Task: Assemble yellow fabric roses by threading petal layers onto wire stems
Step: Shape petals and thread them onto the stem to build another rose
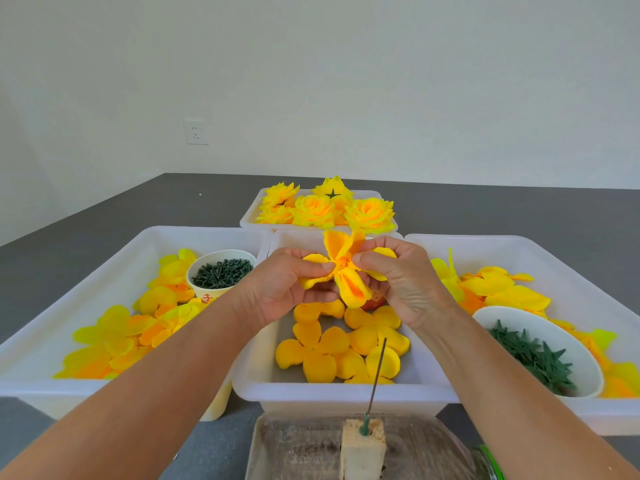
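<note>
Two hands, left hand (pixel 294 285) and right hand (pixel 401 282), pinching one petal layer (pixel 346 271) above the middle tray (pixel 256 386), four white trays, two bowls, one wire stem (pixel 377 375) upright in a block (pixel 363 445), grey counter (pixel 104 209), white wall (pixel 311 81)

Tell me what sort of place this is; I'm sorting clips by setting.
Probably a plain room used as a craft assembly bench: white trays of loose petals, a tray of finished roses, a bare wall with a socket.

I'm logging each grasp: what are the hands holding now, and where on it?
Both the left hand and right hand pinch one yellow petal layer near its centre.
</note>
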{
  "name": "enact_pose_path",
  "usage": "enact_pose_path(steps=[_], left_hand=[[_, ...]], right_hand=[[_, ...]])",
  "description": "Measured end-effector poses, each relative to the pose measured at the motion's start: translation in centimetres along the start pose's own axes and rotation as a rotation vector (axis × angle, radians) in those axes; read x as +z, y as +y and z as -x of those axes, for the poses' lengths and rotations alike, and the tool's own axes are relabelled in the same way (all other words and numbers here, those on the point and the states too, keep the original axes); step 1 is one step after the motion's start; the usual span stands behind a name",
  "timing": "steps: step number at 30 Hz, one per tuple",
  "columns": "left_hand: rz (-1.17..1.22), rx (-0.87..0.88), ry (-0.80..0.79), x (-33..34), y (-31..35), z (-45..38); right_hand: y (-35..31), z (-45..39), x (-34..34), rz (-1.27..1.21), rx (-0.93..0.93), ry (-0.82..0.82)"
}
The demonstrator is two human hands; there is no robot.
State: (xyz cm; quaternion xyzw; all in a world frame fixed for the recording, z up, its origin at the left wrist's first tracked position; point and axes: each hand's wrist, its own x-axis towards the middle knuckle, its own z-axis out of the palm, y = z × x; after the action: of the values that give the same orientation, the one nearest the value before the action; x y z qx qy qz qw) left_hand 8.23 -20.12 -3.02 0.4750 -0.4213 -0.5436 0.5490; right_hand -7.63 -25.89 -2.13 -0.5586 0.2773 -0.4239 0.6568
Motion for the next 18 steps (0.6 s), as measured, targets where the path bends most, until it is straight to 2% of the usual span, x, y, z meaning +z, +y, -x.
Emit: enact_pose_path(steps=[6,9,13,16,18], left_hand=[[-0.017,-0.012,0.032,0.5,0.1,0.0],[-0.181,0.033,0.085,0.7,-0.2,0.2],[-0.531,0.093,0.164,1.1,-1.0,0.5],[-0.751,0.141,0.14,1.6,-1.3,0.4],[-0.796,0.167,0.136,1.7,-1.2,0.4]], right_hand=[[0.3,0.0,0.1,0.072,-0.051,0.086],[1.0,0.0,0.0,0.413,-0.154,0.082],[1.9,-0.1,-0.1,0.903,-0.33,0.025],[2.5,-0.1,0.2,1.157,-0.383,0.06],[2.8,-0.2,0.3,1.181,-0.406,0.099]])
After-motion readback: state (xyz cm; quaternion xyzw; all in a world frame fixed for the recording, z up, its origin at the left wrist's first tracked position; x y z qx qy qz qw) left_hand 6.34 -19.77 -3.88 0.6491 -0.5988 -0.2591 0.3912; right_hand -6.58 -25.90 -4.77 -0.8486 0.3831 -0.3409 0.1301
